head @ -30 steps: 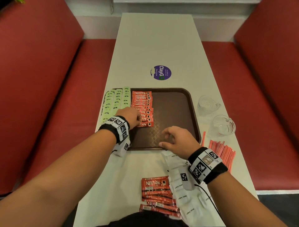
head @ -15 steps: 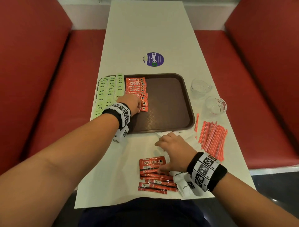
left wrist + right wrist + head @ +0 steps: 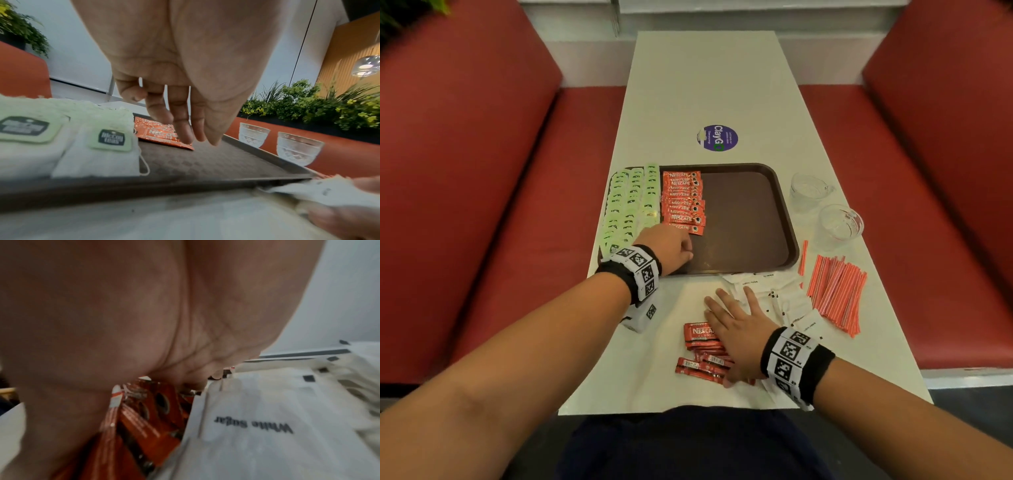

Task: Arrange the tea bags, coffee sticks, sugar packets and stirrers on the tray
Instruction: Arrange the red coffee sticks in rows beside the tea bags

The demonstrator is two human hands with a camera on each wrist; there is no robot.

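Bare forearms, sleeveless. Black wristband [image 3: 798,366] on right, black wristband [image 3: 635,274] on left, each wrapped with white square-code marker tags. Dark navy clothing [image 3: 688,445] at lap.

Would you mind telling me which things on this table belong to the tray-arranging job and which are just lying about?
Part of the job:
tray
tea bags
coffee sticks on the tray
loose coffee sticks
sugar packets
stirrers

Just lying about:
two glass cups
round purple sticker
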